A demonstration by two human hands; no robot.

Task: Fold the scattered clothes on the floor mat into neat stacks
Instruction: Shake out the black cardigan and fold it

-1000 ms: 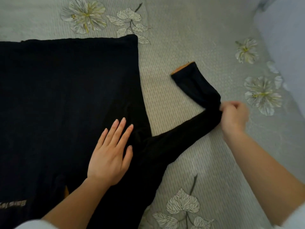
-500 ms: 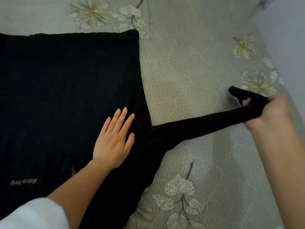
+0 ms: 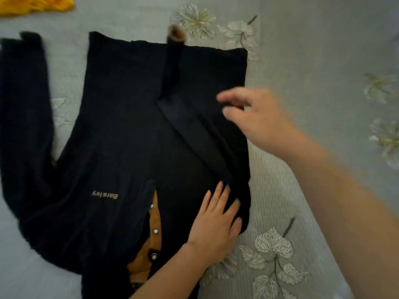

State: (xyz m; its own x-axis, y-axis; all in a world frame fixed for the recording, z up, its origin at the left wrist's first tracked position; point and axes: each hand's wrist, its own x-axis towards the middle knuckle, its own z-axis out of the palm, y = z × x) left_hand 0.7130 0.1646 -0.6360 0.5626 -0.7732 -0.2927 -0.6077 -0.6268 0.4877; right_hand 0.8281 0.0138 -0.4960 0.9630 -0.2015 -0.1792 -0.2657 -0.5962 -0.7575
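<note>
Right hand: our right hand (image 3: 257, 119) hangs over the right half of the black shirt (image 3: 121, 137), forearm coming in from the lower right. Its fingers are loosely spread and hold nothing. It is blurred, so we cannot tell whether it touches the cloth.
Left hand: our left hand (image 3: 216, 225) lies flat on the shirt's near right corner, palm down, fingers straight and together, pressing the cloth at the foot of the folded sleeve (image 3: 194, 134).
Shirt: it lies spread on the floor mat (image 3: 302, 190), collar end toward us and hem away.
Edges: the shirt's right edge runs straight. The folded sleeve crosses the body on a slant, then turns toward the hem.
Open room: we see bare mat all along the shirt's right side and beyond the hem.
Other sleeve: the other sleeve (image 3: 23, 100) lies out on the mat at the shirt's left, apart from the body.
Yellow cloth: a yellow cloth (image 3: 36, 5) lies beyond the shirt's far left corner, well apart.
Placket: an orange placket (image 3: 154, 229) with buttons shows just left of our left hand.
Cuff: the brown-lined cuff (image 3: 176, 33) pokes just past the hem.
</note>
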